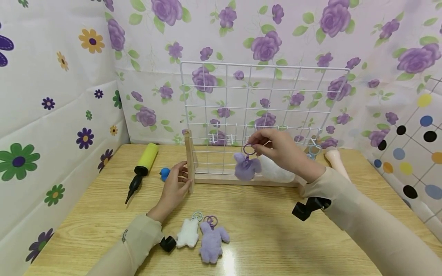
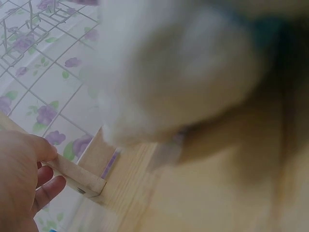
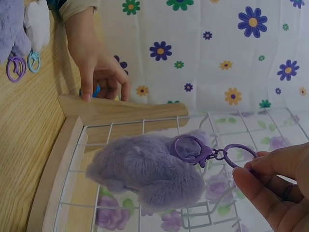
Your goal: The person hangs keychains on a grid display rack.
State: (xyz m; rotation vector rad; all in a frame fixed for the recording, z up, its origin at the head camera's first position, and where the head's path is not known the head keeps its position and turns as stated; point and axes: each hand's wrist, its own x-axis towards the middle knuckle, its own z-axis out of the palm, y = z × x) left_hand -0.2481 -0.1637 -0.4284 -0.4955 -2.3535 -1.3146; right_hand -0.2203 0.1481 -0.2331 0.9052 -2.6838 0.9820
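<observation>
My right hand (image 1: 281,151) pinches the purple ring (image 3: 240,153) of a fluffy purple plush keychain (image 1: 246,168), which hangs in front of the white wire grid (image 1: 226,109). In the right wrist view the plush (image 3: 145,169) dangles beside white hooks on the grid. My left hand (image 1: 174,184) holds the grid's wooden side foot (image 1: 189,161); in the left wrist view, thumb and fingers of the left hand (image 2: 24,179) lie on either side of that wood. A white plush (image 1: 276,168) with a blue ring is partly hidden behind my right hand.
On the table (image 1: 262,230) near my left wrist lie a white plush (image 1: 188,232) and a purple plush (image 1: 211,243). A yellow and black pump (image 1: 146,159) and a blue ball-like object (image 1: 165,174) are at the left. A pale rod-like object (image 1: 336,163) is at the right.
</observation>
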